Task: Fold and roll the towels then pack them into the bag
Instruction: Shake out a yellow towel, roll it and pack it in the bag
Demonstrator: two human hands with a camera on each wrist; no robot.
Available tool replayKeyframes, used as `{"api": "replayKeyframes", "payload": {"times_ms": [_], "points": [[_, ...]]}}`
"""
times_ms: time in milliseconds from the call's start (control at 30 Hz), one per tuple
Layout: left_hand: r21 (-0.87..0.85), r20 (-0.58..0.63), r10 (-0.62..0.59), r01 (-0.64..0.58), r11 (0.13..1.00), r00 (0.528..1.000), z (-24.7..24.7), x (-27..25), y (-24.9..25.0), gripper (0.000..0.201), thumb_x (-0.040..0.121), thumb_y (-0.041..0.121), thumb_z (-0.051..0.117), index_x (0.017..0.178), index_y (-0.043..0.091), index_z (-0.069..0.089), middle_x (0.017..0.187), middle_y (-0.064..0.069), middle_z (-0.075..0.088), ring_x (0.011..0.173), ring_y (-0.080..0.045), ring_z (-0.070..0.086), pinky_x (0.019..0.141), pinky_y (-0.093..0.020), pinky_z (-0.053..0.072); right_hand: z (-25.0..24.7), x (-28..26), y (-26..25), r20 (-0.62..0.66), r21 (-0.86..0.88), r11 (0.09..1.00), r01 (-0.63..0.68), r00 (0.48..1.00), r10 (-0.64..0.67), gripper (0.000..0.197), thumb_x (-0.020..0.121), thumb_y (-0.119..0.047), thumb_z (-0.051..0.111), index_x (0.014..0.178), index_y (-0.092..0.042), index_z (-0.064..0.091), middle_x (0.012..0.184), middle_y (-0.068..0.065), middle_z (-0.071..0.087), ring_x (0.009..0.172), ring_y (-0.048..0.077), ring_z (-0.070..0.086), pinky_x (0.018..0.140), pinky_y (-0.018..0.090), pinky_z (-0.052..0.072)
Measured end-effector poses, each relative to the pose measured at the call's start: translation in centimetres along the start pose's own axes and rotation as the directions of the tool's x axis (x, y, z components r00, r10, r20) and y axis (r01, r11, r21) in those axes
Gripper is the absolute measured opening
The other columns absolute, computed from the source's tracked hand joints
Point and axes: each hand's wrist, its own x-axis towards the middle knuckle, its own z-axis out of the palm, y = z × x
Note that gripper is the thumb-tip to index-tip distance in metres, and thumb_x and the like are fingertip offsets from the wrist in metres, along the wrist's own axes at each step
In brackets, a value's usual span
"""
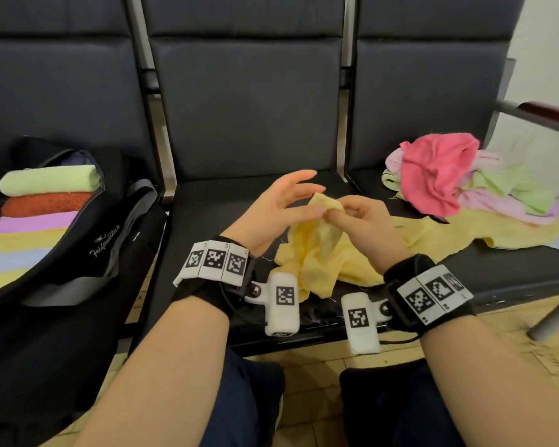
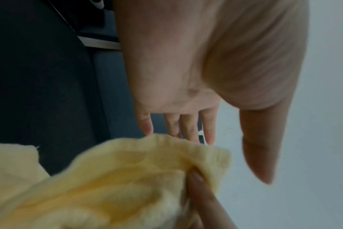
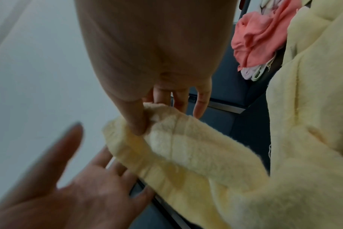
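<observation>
Over the middle seat, the thumb and fingers of my right hand (image 1: 338, 214) (image 3: 145, 120) pinch the top corner of a yellow towel (image 1: 317, 253) (image 2: 117, 186) (image 3: 186, 155). The rest of it hangs crumpled down to the seat. My left hand (image 1: 317, 200) (image 2: 225, 148) is just left of that corner, fingers straight and spread. In the left wrist view its thumb is clear of the cloth. An open black bag (image 1: 104, 240) lies on the left seat. It holds rolled towels side by side: a green one (image 1: 49, 182), an orange one (image 1: 46, 204), a purple one (image 1: 33, 224) and others.
A loose pile with a pink towel (image 1: 433, 175) (image 3: 252, 38) on top sits on the right seat. It rests on pale green and lilac cloths. Yellow cloth (image 1: 449, 233) lies spread beneath it. A metal armrest (image 1: 536, 114) stands at the far right, and dark seat backs (image 1: 249, 91) are behind.
</observation>
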Motion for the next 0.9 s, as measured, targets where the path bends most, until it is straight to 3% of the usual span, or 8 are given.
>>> {"api": "replayKeyframes", "payload": {"times_ms": [133,267,400,600,700,767,833,900], "points": [[0.203,-0.007,0.101,-0.097,0.974,0.995,0.6,-0.1,-0.2,0.038,0.083,0.023,0.072,0.119,0.029,0.060,0.115,0.008,0.064,0.111,-0.006,0.059,0.093,-0.027,0.049,0.7,0.3,-0.3,0.033,0.001,1.000,-0.024,0.999,0.023,0.006,0.086,-0.012,0.067,0.084,-0.009,0.071,0.083,0.020,0.070,0.078,0.029,0.067,0.073,0.039,0.055],[0.058,-0.321,0.119,-0.106,0.993,0.939,-0.2,0.2,-0.4,0.011,0.088,0.017,0.067,0.095,0.022,0.073,0.096,0.002,0.072,0.095,-0.011,0.066,0.085,-0.029,0.053,1.1,0.7,-0.7,0.138,0.046,0.998,-0.036,0.990,0.029,0.004,0.086,-0.014,0.068,0.085,-0.011,0.071,0.079,0.003,0.072,0.076,0.014,0.068,0.071,0.024,0.054],[0.002,-0.409,0.141,-0.153,0.988,0.902,-1.6,-0.1,0.1,0.012,0.085,0.015,0.069,0.091,0.024,0.073,0.091,0.006,0.072,0.089,-0.005,0.066,0.076,-0.020,0.052,0.4,1.4,-0.8,0.183,0.045,0.997,-0.062,0.982,0.053,0.013,0.087,-0.009,0.066,0.077,-0.017,0.070,0.073,-0.004,0.068,0.072,0.006,0.063,0.066,0.017,0.049],[-0.215,-0.699,0.030,-0.250,0.944,0.714,-4.7,-0.8,-0.1,0.011,0.086,0.014,0.069,0.095,0.018,0.073,0.088,0.000,0.072,0.084,-0.014,0.066,0.079,-0.031,0.056,-1.3,1.9,1.2,0.251,-0.155,0.981,-0.116,0.956,0.152,0.005,0.085,-0.018,0.071,0.081,-0.018,0.073,0.073,-0.004,0.073,0.073,0.007,0.067,0.071,0.020,0.049],[-0.207,-0.765,-0.007,-0.235,0.950,0.644,-5.5,-1.1,-0.4,0.007,0.085,0.017,0.070,0.085,0.023,0.074,0.081,0.002,0.072,0.081,-0.016,0.067,0.085,-0.041,0.057,-2.2,2.4,2.7,0.123,-0.369,0.926,-0.085,0.983,0.139,0.005,0.086,-0.020,0.070,0.087,-0.016,0.073,0.077,-0.004,0.070,0.076,0.008,0.064,0.073,0.022,0.048],[-0.228,-0.783,-0.037,-0.231,0.946,0.621,-5.5,-1.0,-0.4,0.007,0.085,0.018,0.070,0.084,0.024,0.074,0.083,0.001,0.074,0.085,-0.018,0.069,0.086,-0.044,0.057,-2.5,2.7,3.4,-0.054,-0.517,0.851,-0.092,0.996,0.075,0.008,0.089,-0.020,0.065,0.093,-0.016,0.071,0.081,-0.008,0.065,0.078,0.008,0.060,0.076,0.024,0.046],[-0.227,-0.797,-0.049,-0.224,0.948,0.602,-5.3,-0.9,-0.6,0.008,0.086,0.019,0.069,0.092,0.021,0.074,0.088,-0.001,0.074,0.088,-0.019,0.070,0.085,-0.042,0.057,-2.6,2.9,3.7,-0.279,-0.519,0.846,-0.123,0.960,-0.032,0.008,0.091,-0.022,0.061,0.093,-0.016,0.067,0.083,-0.005,0.062,0.078,0.010,0.056,0.077,0.025,0.046],[-0.187,-0.821,-0.041,-0.199,0.962,0.570,-5.1,-0.8,-0.8,0.014,0.088,0.020,0.066,0.099,0.015,0.074,0.089,-0.001,0.074,0.086,-0.016,0.070,0.083,-0.038,0.058,-2.6,2.9,3.4,-0.481,-0.369,0.920,-0.133,0.874,-0.066,0.008,0.093,-0.022,0.059,0.088,-0.016,0.060,0.077,-0.005,0.057,0.071,0.007,0.050,0.068,0.017,0.043]]}}
